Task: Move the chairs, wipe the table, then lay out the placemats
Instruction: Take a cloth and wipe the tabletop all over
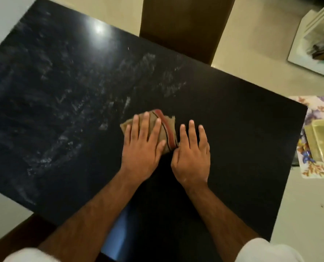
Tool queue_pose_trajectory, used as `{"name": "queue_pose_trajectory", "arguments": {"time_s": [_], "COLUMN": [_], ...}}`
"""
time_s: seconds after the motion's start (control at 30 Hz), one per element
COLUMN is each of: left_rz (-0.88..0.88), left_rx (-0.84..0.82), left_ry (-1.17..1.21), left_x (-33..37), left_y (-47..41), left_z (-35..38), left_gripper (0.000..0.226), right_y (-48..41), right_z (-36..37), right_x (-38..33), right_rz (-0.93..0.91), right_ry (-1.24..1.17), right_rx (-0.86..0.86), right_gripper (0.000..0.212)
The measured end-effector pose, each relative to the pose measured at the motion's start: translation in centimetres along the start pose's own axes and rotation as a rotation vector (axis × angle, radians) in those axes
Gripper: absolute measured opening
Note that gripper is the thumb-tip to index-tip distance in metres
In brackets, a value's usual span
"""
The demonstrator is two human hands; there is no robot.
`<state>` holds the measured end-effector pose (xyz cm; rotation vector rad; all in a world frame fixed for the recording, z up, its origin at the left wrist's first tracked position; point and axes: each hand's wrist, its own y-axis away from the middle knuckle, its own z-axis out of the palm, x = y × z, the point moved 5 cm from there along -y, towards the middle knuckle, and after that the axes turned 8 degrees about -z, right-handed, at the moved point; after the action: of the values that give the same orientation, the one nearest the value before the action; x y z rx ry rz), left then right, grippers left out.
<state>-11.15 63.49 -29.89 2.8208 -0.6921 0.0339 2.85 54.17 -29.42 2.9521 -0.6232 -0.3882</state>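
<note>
My left hand (143, 148) pressed the folded brown cloth (169, 129) flat with straight fingers. My right hand (192, 157) lay just beside it on the black table (242, 138), fingers straight and relaxed.

left sleeve (30, 255): white | right sleeve (267, 250): white | left hand (144, 146), right hand (192, 157): bare

Home dining area. Dark polished table (233, 129), pale smeary streaks across its left half. A tall brown chair (185, 25) stands at the far edge. Glossy cream floor (261, 53) all round. Floral placemats (317, 168) lie just off the table's right end, with a clear yellowish tray (322, 140) on top. White rack (316, 35) at upper right holds blurred household clutter.
</note>
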Motion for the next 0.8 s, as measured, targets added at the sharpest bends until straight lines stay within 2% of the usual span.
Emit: {"name": "queue_pose_trajectory", "arguments": {"time_s": [0.1, 0.3, 0.4, 0.5, 0.67, 0.8], "left_rz": [0.013, 0.034, 0.007, 0.003, 0.091, 0.110], "left_rx": [-0.031, 0.033, 0.031, 0.011, -0.072, -0.055], "left_ry": [0.006, 0.061, 0.060, 0.062, 0.021, 0.014], "left_x": [0.4, 5.0, 6.5, 6.3, 6.3, 8.2], "left_y": [-1.6, -17.6, -22.5, -21.5, -12.6, -15.7], "left_z": [0.0, -3.4, -4.2, -3.7, -1.6, -2.8], "left_gripper": [0.071, 0.069, 0.070, 0.071, 0.072, 0.071], "right_y": [-0.1, -0.4, -0.5, -0.5, -0.6, -0.6], "right_z": [0.1, 0.6, 0.8, 0.9, 1.0, 0.8], "right_x": [0.0, 0.2, 0.3, 0.3, 0.3, 0.3], "right_rz": [0.003, 0.023, 0.021, 0.023, 0.015, 0.014], "right_ry": [0.010, 0.009, 0.017, 0.016, -0.004, 0.006], "right_rx": [0.002, -0.032, -0.021, -0.032, -0.052, -0.043], "right_gripper": [0.070, 0.066, 0.066, 0.067, 0.067, 0.067]}}
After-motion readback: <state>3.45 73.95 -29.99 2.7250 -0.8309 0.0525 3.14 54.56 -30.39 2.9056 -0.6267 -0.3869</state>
